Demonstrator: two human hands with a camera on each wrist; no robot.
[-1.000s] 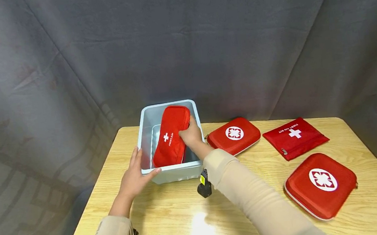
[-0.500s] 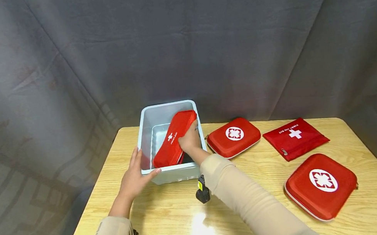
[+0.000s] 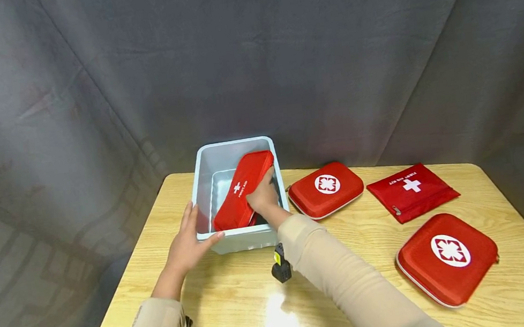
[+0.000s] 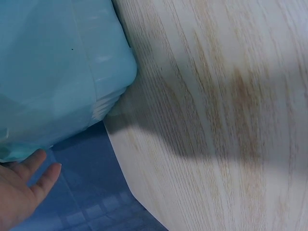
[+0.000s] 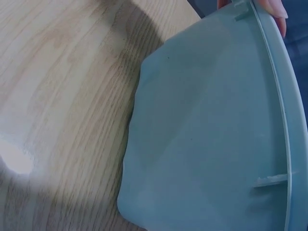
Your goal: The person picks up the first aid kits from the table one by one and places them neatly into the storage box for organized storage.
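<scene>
A: Position of the red pouch point(image 3: 239, 202)?

B: Inside the grey box point(image 3: 244, 242), lying aslant, from near left to far right. Gripped at its right edge by the right hand point(image 3: 264, 195), with thumb on the front face and fingertips hidden.

A: Change noted?

B: Swung at its far end towards the right wall within the last second; barely shifted since. Judged helpful: more box floor exposed at left.

A: State of the left hand point(image 3: 188, 247)?

B: Spread wide at the near-left corner, with thumb on the near rim. Apparently steadying.

A: Edges and room?

B: Tight at the right wall; contact there unconfirmed. Open at far left inside. Bounded outside, just to the right, by the smaller case point(image 3: 316, 192); farther right by the flat pouch point(image 3: 409, 198) and larger case point(image 3: 447, 258). Open across the near side of the table point(image 3: 238, 295).
</scene>
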